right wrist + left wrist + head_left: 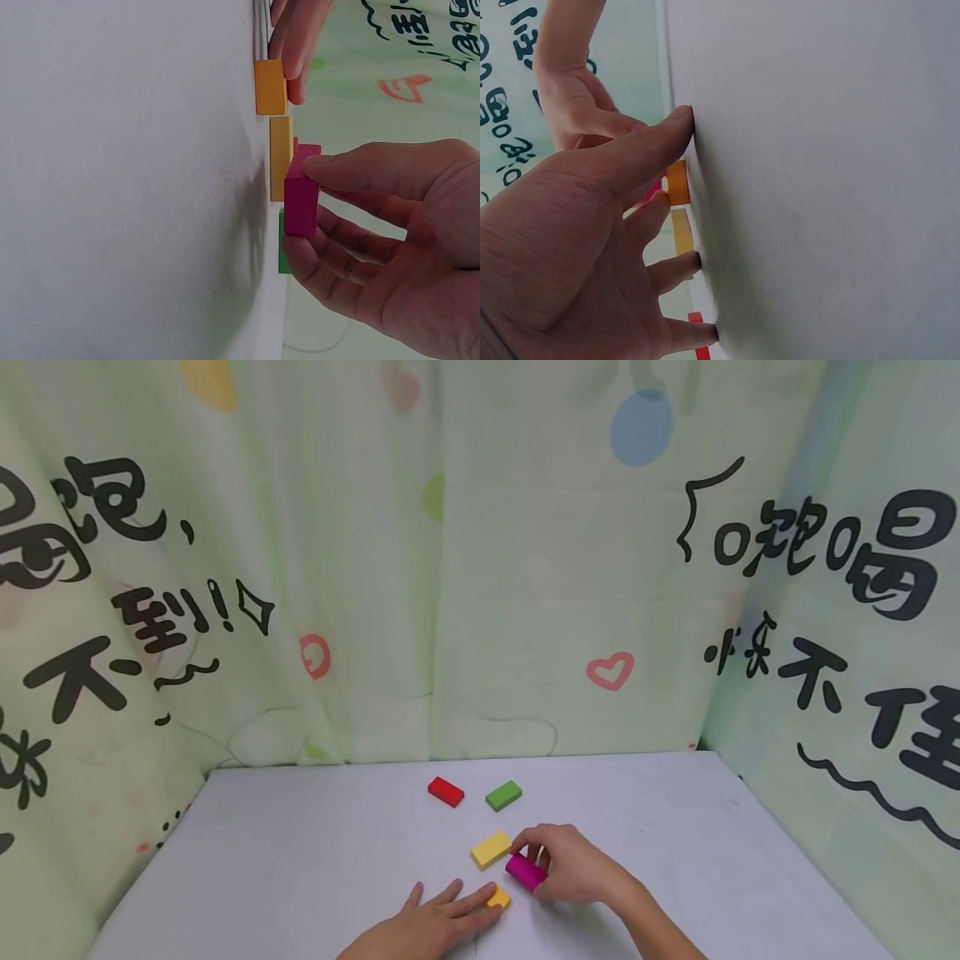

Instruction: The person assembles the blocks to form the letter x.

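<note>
My right hand (573, 864) pinches a magenta block (527, 872) between thumb and fingers. In the right wrist view the magenta block (301, 196) is held just off the white tabletop, long side along the fingers. With fingers spread and straight, my left hand (442, 922) lies low over the table, its fingertips on a small orange block (499, 898) that they partly cover. Between the hands and a little farther back lies a longer yellow block (491, 850), close to the right fingertips. In the left wrist view the orange block (678, 182) shows beyond the left thumb.
Toward the back of the white table (300, 852) lie a red block (446, 792) and a green block (503, 795), a short gap apart. Printed curtains (517, 610) hang behind the table and along both sides.
</note>
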A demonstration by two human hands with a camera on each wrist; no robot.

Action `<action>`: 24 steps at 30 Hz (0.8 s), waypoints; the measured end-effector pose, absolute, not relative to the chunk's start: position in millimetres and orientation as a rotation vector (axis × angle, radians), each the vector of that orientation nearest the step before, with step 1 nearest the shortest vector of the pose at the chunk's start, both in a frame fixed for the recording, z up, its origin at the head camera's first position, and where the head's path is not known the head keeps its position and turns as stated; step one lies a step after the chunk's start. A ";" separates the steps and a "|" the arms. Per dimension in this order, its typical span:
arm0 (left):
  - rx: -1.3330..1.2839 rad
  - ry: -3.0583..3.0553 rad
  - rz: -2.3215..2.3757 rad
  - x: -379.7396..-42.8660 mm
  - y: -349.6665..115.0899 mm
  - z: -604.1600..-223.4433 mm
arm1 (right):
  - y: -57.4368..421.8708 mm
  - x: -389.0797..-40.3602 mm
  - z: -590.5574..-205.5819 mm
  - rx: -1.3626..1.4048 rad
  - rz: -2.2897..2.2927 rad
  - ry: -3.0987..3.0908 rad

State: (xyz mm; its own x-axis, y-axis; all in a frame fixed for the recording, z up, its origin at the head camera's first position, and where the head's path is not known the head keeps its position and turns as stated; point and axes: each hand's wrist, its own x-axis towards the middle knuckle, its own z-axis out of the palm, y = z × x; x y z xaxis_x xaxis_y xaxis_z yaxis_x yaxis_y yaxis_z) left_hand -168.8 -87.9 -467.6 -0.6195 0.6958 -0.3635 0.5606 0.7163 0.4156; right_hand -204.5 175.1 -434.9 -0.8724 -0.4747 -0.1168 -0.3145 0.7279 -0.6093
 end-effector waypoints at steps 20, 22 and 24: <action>0.997 2.447 0.317 -168.9 -87.9 -467.6 | 179.6 -186.2 -439.8 -0.650 -0.925 2.579; 0.992 2.444 0.325 -168.7 -88.3 -468.0 | 180.0 -185.0 -440.5 -0.654 -0.925 2.580; 1.002 2.444 0.329 -168.3 -89.0 -468.1 | 180.5 -183.7 -440.6 -0.659 -0.919 2.586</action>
State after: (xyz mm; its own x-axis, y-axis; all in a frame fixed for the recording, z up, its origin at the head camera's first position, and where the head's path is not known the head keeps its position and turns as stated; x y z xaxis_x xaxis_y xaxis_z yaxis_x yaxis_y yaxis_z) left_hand -168.3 -89.0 -468.1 -0.6197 0.7092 -0.3361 0.5951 0.7038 0.3880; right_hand -183.7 180.5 -440.6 -0.8434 -0.5190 -0.1387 -0.3150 0.6870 -0.6549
